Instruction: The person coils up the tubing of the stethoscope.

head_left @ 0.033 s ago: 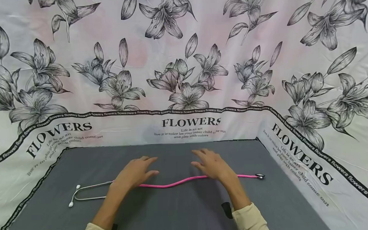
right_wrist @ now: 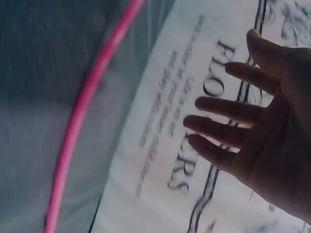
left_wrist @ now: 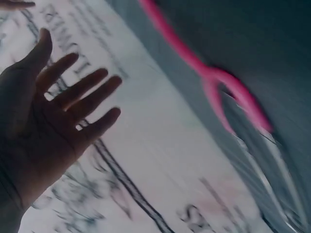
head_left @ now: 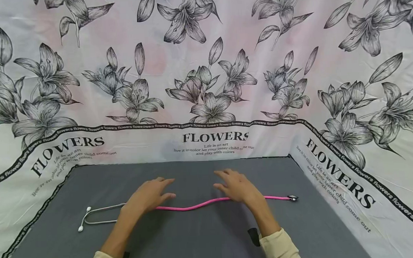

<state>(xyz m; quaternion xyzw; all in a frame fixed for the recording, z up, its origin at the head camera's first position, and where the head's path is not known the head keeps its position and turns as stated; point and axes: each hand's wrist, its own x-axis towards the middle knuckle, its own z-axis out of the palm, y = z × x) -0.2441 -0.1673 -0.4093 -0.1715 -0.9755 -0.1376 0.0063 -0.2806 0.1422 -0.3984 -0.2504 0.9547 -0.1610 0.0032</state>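
A stethoscope (head_left: 185, 208) with a pink tube lies stretched sideways on the grey table. Its metal ear tubes (head_left: 100, 222) with white ear tips point left, and its small round chest piece (head_left: 292, 198) is at the right end. My left hand (head_left: 145, 197) hovers above the part where the tube meets the ear tubes, hiding it in the head view. The left wrist view shows that pink fork (left_wrist: 211, 73) apart from the spread fingers. Over the right part of the tube hangs my right hand (head_left: 239, 186), fingers extended, holding nothing.
Behind and beside the grey table (head_left: 203, 243) hangs a white cloth (head_left: 214, 144) printed with flowers and lettering. Its lower edge borders the tabletop at the back and on both sides.
Both hands have shifted very slightly toward me, the left one also a little to the left. The stethoscope lies as before.
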